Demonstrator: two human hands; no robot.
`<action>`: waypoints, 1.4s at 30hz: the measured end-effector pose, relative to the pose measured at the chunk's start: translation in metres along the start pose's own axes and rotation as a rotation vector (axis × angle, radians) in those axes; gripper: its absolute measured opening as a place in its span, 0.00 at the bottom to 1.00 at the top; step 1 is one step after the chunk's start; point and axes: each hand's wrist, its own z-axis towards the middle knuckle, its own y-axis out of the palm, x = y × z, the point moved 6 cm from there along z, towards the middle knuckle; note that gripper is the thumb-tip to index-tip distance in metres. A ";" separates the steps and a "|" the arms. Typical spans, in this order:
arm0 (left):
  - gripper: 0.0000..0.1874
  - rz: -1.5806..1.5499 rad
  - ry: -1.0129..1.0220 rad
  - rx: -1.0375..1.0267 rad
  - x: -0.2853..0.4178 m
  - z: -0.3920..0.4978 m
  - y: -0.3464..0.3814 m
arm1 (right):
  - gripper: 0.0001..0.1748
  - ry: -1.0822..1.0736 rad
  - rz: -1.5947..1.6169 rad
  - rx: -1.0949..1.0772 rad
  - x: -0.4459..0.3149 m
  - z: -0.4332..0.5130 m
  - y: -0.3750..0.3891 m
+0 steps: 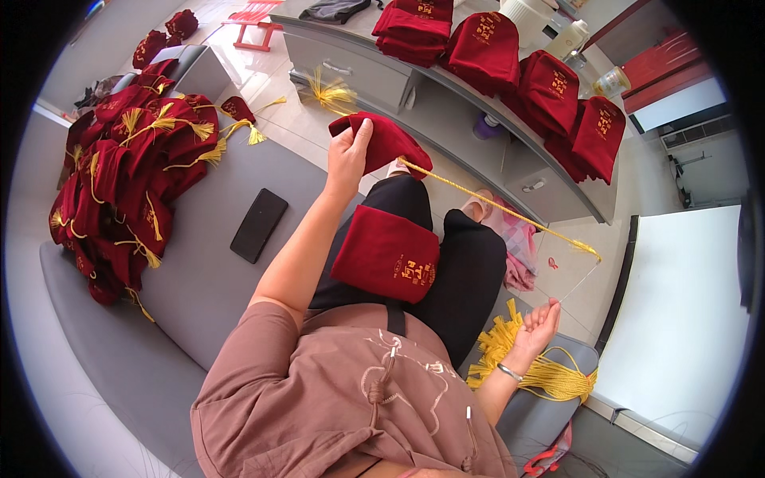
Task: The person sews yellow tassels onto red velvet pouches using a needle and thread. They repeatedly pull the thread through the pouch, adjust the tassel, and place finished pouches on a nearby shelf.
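Observation:
Before me, my left hand [348, 156] holds up a dark red velvet pouch [391, 143], thumb on its cloth. A yellow twisted cord [496, 206] runs taut from the pouch down to the right; a yellow tassel [329, 92] spreads beyond the pouch's far side. The cord's end hangs on a thin metallic needle or hook, whose near end is pinched in my right hand [541, 325]. Another red pouch [385, 254] with gold lettering lies on my lap. Beneath and beside my right wrist, a bundle of yellow tasselled cords [556, 376] rests on the grey seat.
Many red pouches with yellow tassels [131, 173] are heaped on the grey sofa [233, 161] at left, near a black phone [259, 226]. Ahead, a grey cabinet [370, 74] carries stacks of red pouches [484, 51], a cream flask [568, 39] and a jar [611, 82].

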 end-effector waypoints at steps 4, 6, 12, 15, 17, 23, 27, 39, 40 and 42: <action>0.14 -0.019 -0.037 -0.036 0.003 -0.004 0.000 | 0.14 -0.005 0.009 -0.010 -0.005 0.004 0.010; 0.14 -0.048 -0.076 -0.087 0.007 -0.005 0.002 | 0.14 0.016 0.010 -0.016 -0.007 0.005 0.014; 0.23 0.406 0.171 -0.314 0.021 -0.015 0.027 | 0.13 0.073 0.069 -0.110 -0.009 0.003 0.041; 0.20 0.550 0.139 -0.242 0.017 -0.009 0.027 | 0.14 0.098 0.112 -0.186 -0.010 0.004 0.066; 0.17 0.564 0.037 -0.213 0.012 -0.004 0.025 | 0.13 0.135 0.180 -0.252 -0.012 0.005 0.086; 0.14 0.325 -0.216 -0.329 0.014 -0.012 0.043 | 0.12 0.146 0.222 -0.401 -0.009 0.002 0.163; 0.15 0.122 -0.355 -0.475 0.025 -0.034 0.064 | 0.09 0.142 0.174 -0.668 -0.011 -0.015 0.228; 0.16 -0.125 -0.564 -0.693 0.031 -0.077 0.079 | 0.07 -0.084 -0.062 -0.780 -0.023 -0.021 0.308; 0.16 -0.124 -0.562 -0.690 0.031 -0.078 0.080 | 0.07 -0.073 -0.070 -0.787 -0.021 -0.021 0.307; 0.16 -0.121 -0.565 -0.687 0.030 -0.080 0.081 | 0.06 -0.053 -0.080 -0.797 -0.017 -0.020 0.305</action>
